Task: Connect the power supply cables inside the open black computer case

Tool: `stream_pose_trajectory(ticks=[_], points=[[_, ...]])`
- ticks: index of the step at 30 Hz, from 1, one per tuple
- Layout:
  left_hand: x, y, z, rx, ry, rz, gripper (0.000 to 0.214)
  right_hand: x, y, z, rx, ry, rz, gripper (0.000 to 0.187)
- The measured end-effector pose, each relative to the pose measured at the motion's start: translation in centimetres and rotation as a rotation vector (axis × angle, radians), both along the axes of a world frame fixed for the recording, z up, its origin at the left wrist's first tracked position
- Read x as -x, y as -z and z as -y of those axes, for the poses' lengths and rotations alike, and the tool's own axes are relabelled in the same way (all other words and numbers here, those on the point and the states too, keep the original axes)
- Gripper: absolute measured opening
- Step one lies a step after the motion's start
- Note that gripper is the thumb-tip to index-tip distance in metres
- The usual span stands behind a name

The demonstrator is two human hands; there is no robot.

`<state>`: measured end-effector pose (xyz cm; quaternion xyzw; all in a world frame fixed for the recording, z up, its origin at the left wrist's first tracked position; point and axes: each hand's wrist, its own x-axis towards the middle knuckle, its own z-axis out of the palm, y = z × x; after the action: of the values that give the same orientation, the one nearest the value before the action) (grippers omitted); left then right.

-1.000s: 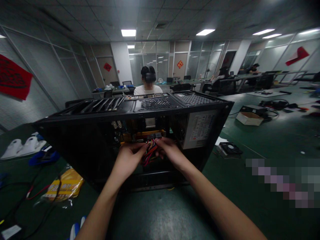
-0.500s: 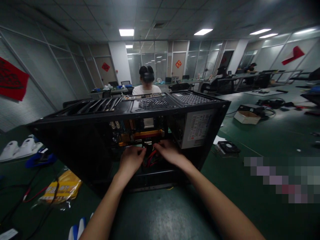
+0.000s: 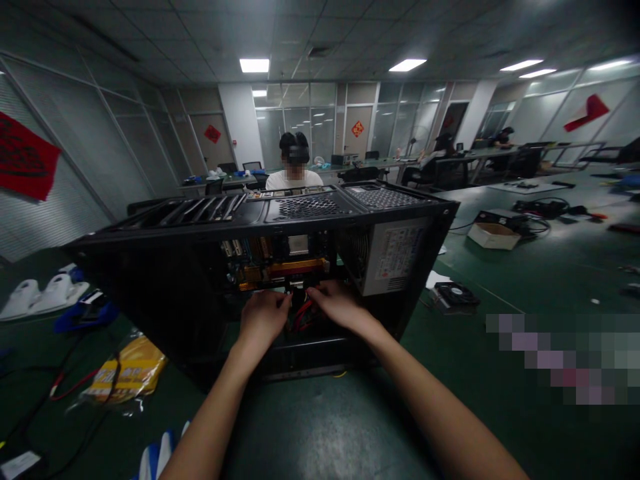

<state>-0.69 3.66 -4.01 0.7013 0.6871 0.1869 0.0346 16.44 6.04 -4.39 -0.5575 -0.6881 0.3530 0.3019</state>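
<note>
An open black computer case (image 3: pixel 320 347) stands in front of me on the table. Both hands reach in through its open side. My left hand (image 3: pixel 263 317) is closed in a pinch at a dark cable connector, whose exact form is hard to see. Red and black wires (image 3: pixel 304 313) run between the hands, and my right hand (image 3: pixel 337 303) pinches these wires at the connector. Just behind the fingertips lie the motherboard (image 3: pixel 257 253) and a yellow-orange memory module (image 3: pixel 295 268). The power supply (image 3: pixel 393 260) sits inside at the right. Fingertips are partly hidden in shadow.
Left of the case lie a yellow plastic packet (image 3: pixel 127 370), loose cables and white slippers (image 3: pixel 43 297). Blue-and-white objects (image 3: pixel 160 457) lie near my left forearm. On the right are a cooling fan (image 3: pixel 455 295) and an open box (image 3: pixel 494 235). A person (image 3: pixel 295 163) sits opposite.
My hands stay almost in place at the connector, with only slight finger movement. The view has shifted a little; the case's left end sits slightly farther right.
</note>
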Motion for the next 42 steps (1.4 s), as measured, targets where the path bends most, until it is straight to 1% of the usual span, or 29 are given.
stream_pose_trajectory(ticks=[4,7,11,15,18,21,24,25,27,28,33,35,37,39,40,42], points=[[0.2,-0.2,0.2,-0.019,0.012,-0.032,0.036,-0.1,0.5,-0.2,-0.010,-0.015,-0.005,0.029],[0.3,-0.4,0.2,-0.035,0.008,-0.055,0.035,-0.1,0.3,-0.1,0.001,-0.021,-0.005,0.030],[0.1,-0.5,0.1,-0.012,0.011,-0.073,0.037,-0.1,-0.1,0.1,0.015,-0.026,0.019,0.030],[-0.4,-0.5,0.3,-0.002,0.035,-0.124,0.037,0.1,0.2,0.2,0.012,-0.049,0.038,0.028],[-0.6,-0.5,0.4,0.011,0.035,-0.158,0.037,0.2,0.3,0.1,0.037,-0.078,0.046,0.028],[-0.6,-0.5,0.2,0.007,0.025,-0.163,0.037,0.2,-0.2,-0.3,0.011,-0.088,0.107,0.025],[-0.8,-0.8,-0.2,0.015,0.021,-0.159,0.036,0.2,-1.2,-1.0,-0.042,-0.096,0.230,0.025],[-0.9,-0.9,-0.4,0.027,0.030,-0.156,0.035,0.3,-1.5,-1.1,-0.049,-0.102,0.242,0.024],[-1.0,-1.3,-0.6,0.051,0.054,-0.144,0.035,0.6,-1.9,-1.2,-0.017,-0.104,0.182,0.024],[-1.1,-1.4,-0.7,0.056,0.064,-0.135,0.035,0.7,-1.9,-1.1,0.030,-0.097,0.105,0.024],[-0.8,-1.4,-0.7,0.034,0.065,-0.095,0.034,1.4,-0.7,-0.1,0.389,0.010,-0.481,0.022],[-0.6,-1.3,-0.6,0.034,0.064,-0.099,0.034,1.5,-0.3,0.1,0.525,0.058,-0.632,0.020],[-0.4,-1.2,-0.5,0.032,0.064,-0.103,0.035,1.8,-0.2,0.0,0.630,0.083,-0.698,0.021],[-0.3,-1.1,-0.5,0.039,0.062,-0.098,0.035,2.2,-0.1,-0.2,0.676,0.078,-0.695,0.024],[-0.2,-1.0,-0.5,0.045,0.061,-0.095,0.035,2.5,-0.1,-0.4,0.674,0.069,-0.671,0.025],[-0.3,-0.9,-0.5,0.054,0.067,-0.091,0.034,2.9,0.1,-0.6,0.617,0.048,-0.605,0.026]])
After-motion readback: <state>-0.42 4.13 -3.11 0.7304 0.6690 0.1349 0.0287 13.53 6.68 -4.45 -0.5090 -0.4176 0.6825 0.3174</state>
